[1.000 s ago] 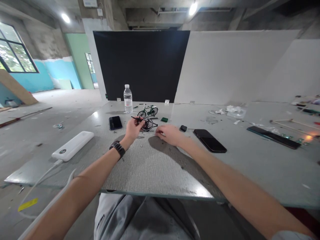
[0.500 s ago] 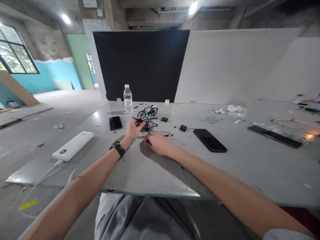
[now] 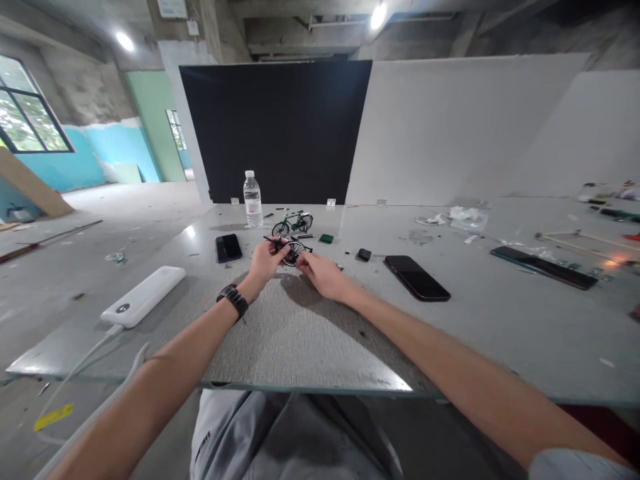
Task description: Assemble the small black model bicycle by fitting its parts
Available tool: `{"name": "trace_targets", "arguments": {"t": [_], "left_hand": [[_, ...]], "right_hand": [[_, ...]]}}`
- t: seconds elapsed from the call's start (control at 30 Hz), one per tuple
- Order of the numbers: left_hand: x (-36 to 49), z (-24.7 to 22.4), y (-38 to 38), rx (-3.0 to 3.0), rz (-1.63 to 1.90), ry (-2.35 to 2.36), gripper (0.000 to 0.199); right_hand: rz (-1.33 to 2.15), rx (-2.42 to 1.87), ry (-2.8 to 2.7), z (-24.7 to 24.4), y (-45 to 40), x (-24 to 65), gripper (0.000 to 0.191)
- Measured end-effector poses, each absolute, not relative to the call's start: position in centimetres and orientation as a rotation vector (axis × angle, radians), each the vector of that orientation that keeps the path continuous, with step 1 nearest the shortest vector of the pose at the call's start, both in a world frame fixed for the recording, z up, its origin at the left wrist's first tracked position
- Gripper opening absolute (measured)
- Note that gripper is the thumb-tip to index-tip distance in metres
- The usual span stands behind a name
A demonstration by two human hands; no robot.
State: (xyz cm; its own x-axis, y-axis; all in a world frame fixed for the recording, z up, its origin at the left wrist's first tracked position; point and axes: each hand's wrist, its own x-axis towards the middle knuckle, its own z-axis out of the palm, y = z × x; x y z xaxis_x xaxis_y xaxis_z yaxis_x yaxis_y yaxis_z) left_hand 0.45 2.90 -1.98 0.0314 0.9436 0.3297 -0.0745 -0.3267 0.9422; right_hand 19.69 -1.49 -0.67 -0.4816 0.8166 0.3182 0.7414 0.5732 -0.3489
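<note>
My left hand (image 3: 267, 262), with a dark watch on its wrist, is closed on a partly built black model bicycle (image 3: 295, 253), pinching it by the wheel and frame. Close against that wheel's right side, my right hand (image 3: 320, 270) has its thumb and fingers pressed together; whatever is in them is hidden or too small to make out. Behind the hands a green model bicycle (image 3: 294, 223) stands upright. Right of it lies a small green piece (image 3: 327, 239). A few tiny parts (image 3: 339, 267) show just beyond my right hand.
A water bottle (image 3: 253, 200) and a phone (image 3: 229, 247) are at the left. A white power bank (image 3: 144, 297) with a cable lies near the table's left edge. To the right are a small black block (image 3: 364, 255), another phone (image 3: 417, 278), a dark flat bar (image 3: 543, 267) and plastic bags (image 3: 467, 218).
My right hand has risen from the tabletop to the wheel of the black bicycle, its fingers now pinched there. The left hand keeps its hold. The view has shifted slightly.
</note>
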Motion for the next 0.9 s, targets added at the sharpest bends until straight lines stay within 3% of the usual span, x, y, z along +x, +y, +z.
{"name": "trace_targets", "arguments": {"t": [0.17, 0.37, 0.9], "left_hand": [[0.3, -2.0, 3.2, 1.401, 1.502, 0.975, 0.020], [0.3, -1.7, 3.1, 1.391, 1.525, 0.987, 0.023], [0.3, -1.8, 2.7, 1.634, 1.358, 1.022, 0.012]], "right_hand": [[0.261, -1.159, -2.250, -1.3, -0.2, 20.4, 0.014], [0.093, -1.140, -2.295, 0.6, 0.6, 22.4, 0.025], [0.086, -1.651, -2.396, 3.1, 1.5, 25.9, 0.030]]}}
